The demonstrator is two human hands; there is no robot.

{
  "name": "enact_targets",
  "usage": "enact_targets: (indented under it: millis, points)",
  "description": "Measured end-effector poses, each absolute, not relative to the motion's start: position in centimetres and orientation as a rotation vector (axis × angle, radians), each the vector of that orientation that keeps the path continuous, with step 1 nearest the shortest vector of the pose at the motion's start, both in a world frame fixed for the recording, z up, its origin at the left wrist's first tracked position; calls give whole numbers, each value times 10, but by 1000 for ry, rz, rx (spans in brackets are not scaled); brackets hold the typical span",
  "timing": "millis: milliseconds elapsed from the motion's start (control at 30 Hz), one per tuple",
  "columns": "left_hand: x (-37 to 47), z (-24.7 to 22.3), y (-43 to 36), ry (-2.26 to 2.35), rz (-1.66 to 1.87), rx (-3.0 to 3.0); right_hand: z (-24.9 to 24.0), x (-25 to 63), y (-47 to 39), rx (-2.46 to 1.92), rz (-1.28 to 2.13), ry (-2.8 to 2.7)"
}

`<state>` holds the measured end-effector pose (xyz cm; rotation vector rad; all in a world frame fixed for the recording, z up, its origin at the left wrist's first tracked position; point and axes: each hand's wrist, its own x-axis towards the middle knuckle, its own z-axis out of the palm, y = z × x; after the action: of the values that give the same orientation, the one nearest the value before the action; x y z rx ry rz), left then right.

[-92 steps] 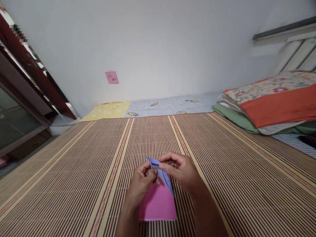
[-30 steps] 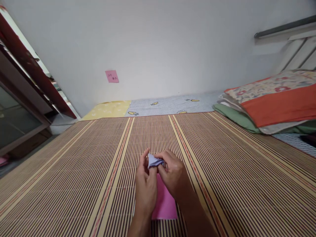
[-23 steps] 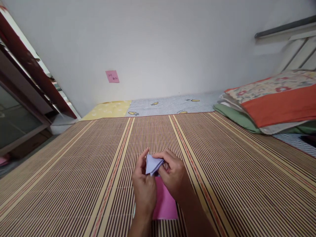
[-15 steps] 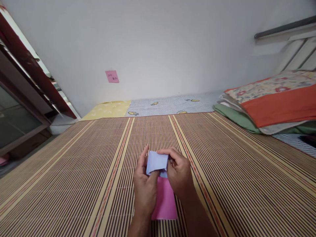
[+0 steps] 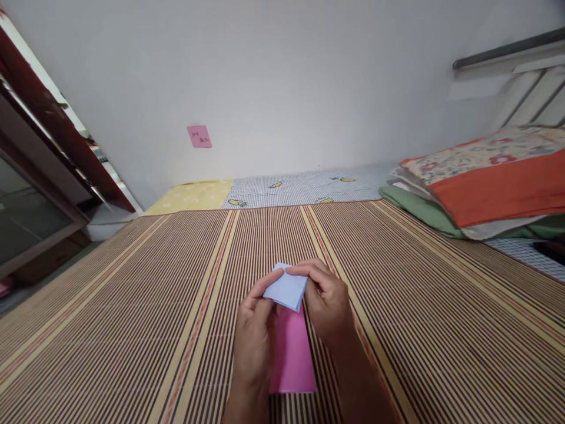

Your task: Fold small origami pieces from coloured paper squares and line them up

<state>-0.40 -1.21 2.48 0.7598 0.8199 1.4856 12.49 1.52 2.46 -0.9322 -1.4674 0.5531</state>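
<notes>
A small folded piece of light blue paper (image 5: 286, 290) is held up between both hands, tilted, with its layered lower edge toward me. My left hand (image 5: 255, 324) is closed on its left side, the index finger lying over the top face and the thumb at the near edge. My right hand (image 5: 326, 300) pinches the right side, its index fingertip meeting the left one near the upper edge. Below the blue paper, a pink sheet of paper (image 5: 293, 359) lies on the striped mat, its left side partly covered by my left hand.
The striped mat (image 5: 145, 306) spreads over the bed. Folded bedding (image 5: 498, 182) with an orange band is piled at the right. A pink note (image 5: 199, 136) sticks to the white wall (image 5: 309, 88). A patterned sheet (image 5: 291, 188) shows along the wall.
The blue paper has turned and now lies flatter, its near opening closed up. My left thumb has come out from under its flap, and the left index finger has moved onto the top.
</notes>
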Motion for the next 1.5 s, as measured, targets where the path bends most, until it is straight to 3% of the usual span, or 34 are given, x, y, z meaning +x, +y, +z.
enact_targets:
  millis: [167, 367, 600, 1033, 1300, 1500]
  points:
    - [-6, 27, -12, 768, 1431, 747, 21, 130, 17, -923, 443, -1575]
    - [-6, 18, -8, 999, 1498, 848, 24, 136, 14, -953, 883, -1297]
    - [-1, 26, -12, 1039, 1604, 945, 13, 131, 23, -938, 1114, -1166]
    - [-13, 20, -5, 1082, 1366, 966, 18, 134, 19, -896, 1172, -1373]
    - [-20, 16, -3, 1001, 1377, 1047, 18, 137, 22, -920, 1080, -1278]
    - [-20, 13, 0, 1119, 1576, 910, 22, 142, 18, -921, 1125, -1501]
